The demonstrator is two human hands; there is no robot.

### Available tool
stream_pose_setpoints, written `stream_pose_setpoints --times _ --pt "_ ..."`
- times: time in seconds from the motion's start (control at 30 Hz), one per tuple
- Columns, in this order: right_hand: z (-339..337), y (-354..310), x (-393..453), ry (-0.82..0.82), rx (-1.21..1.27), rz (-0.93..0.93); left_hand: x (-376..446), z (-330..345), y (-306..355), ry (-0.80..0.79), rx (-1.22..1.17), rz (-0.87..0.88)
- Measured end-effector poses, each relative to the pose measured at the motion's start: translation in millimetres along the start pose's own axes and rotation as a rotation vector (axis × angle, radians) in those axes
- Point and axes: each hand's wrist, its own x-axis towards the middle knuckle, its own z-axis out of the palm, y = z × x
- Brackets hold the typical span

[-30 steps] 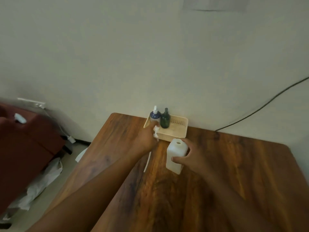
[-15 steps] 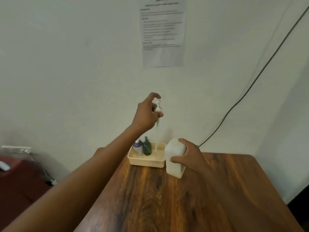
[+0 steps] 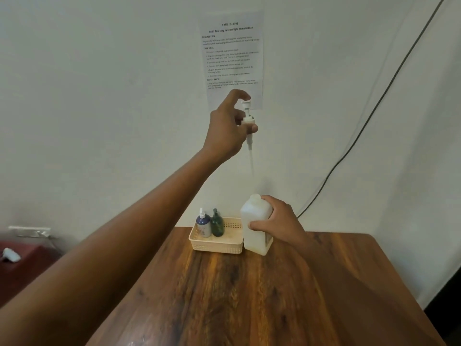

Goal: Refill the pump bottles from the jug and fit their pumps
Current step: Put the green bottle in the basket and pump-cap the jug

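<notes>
The left hand (image 3: 230, 126) pinches the pump (image 3: 247, 121) high above the table (image 3: 249, 295), long axis upright, tube hanging down toward the mouth of the jug (image 3: 255, 224); the tube's pale tip fades against the wall; the right hand (image 3: 277, 221) grips the upright jug beside the basket (image 3: 215, 244); two bottles (image 3: 210, 223) stand inside.

Both forearms and hands (image 3: 228, 128) are bare, with no sleeves.

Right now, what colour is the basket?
Cream or pale beige basket, perforated walls; only the head view shows it.
</notes>
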Motion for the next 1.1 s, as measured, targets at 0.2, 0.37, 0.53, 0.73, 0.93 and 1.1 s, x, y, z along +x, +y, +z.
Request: stream_pose_setpoints --times 0.2,0.37,0.53,0.73,0.93,1.1 --pt "-7.7 -4.1 2.8 0.019 -0.004 -0.034 -4.8 8.0 5.5 0.01 -0.005 0.01" --pt "-16.2 -9.4 7.7 0.042 0.0 -0.046 -12.1 15.2 2.9 -0.012 -0.018 -0.01" --pt "-30.4 -21.2 13.6 0.079 0.002 -0.081 -21.9 23.7 -3.2 -0.032 -0.054 -0.017" --pt "-42.0 -34.0 22.3 0.097 -0.023 -0.101 -33.2 34.4 -9.2 -0.065 -0.068 -0.03" --pt "-52.8 -43.9 28.3 0.136 -0.023 -0.11 -46.2 42.8 -10.9 -0.078 -0.077 -0.04" --pt "-62.4 -51.3 31.9 0.167 0.002 -0.15 -52.8 46.2 -13.0 -0.083 -0.081 -0.044"
